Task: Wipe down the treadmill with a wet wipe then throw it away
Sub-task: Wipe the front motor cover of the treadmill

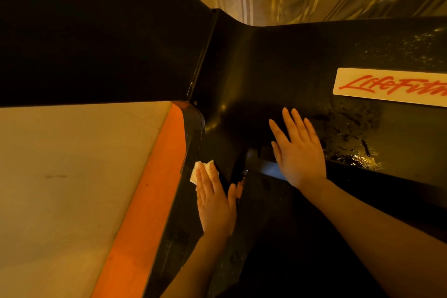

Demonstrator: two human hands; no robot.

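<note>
While the left hand (pixel 214 203) presses the wet wipe (pixel 199 172) with straight fingers onto the treadmill's (pixel 278 63) left edge, the right hand (pixel 300 152) rests flat, fingers spread, on the motor cover.

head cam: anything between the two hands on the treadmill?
Head view: only the dark treadmill shell between the left hand, pressing the wet wipe, and the right hand: a recessed slot, no loose object.

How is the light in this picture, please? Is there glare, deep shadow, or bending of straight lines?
Head view: warm, dim, orange-yellow light; glare on the wet patch of the black treadmill cover; the upper-left panel is nearly black, detail lost; wide-angle lens bends the edges and the logo sticker; left hand with the wipe and right hand look sharp.
</note>
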